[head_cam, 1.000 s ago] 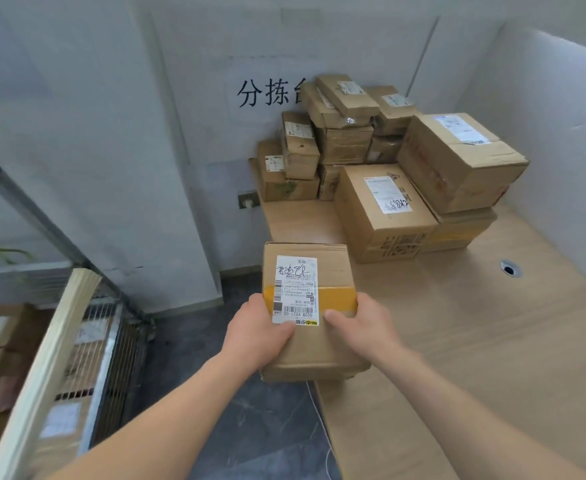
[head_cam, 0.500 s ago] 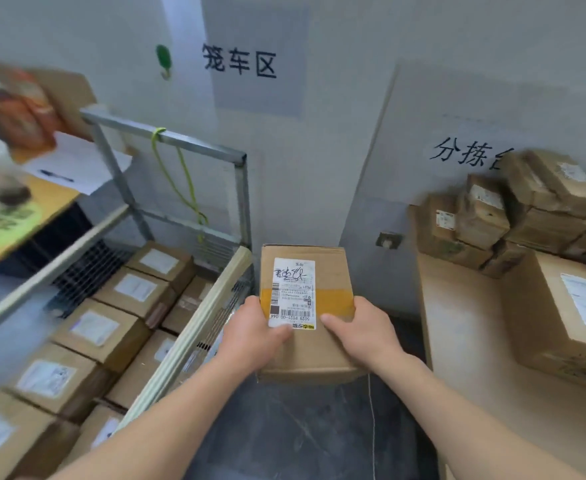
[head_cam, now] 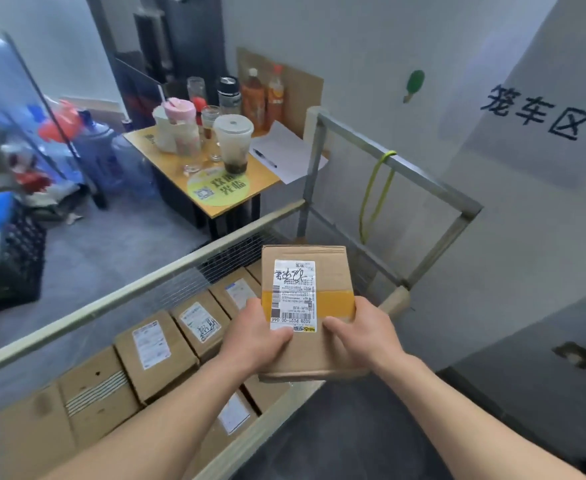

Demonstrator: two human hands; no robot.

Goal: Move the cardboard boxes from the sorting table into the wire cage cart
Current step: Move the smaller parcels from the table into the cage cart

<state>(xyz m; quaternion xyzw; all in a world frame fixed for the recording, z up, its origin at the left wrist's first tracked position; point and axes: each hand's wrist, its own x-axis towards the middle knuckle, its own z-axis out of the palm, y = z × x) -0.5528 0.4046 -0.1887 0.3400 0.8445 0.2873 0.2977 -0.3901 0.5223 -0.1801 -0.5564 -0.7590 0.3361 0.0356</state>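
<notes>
Both hands are gripping one cardboard box by its near end. The left hand is wrapping around the left edge with its thumb pressing down on top, and the right hand is doing the same on the right edge. The box is hanging in the air, flat side up, over the near rail of the wire cage cart, above the parcels inside.

A white shipping label is sitting on top, upside down to the camera. I'm reading "P021" and "502B P021-00 044" by the barcode, plus a black handwritten scrawl I can't make out. A strip of yellow tape is crossing the box under the label.

The cart is holding a row of packed boxes, each with a white label too blurry to read. A green cord is dangling from the far top bar.

The wall sign is saying 笼车区.

Behind the cart a small table is carrying a lidded plastic cup, a few other cups, two drink bottles, a sheet of paper with a pen on it, and a round green sticker reading 欢迎光临. Blue water jugs are standing on the floor to its left.
</notes>
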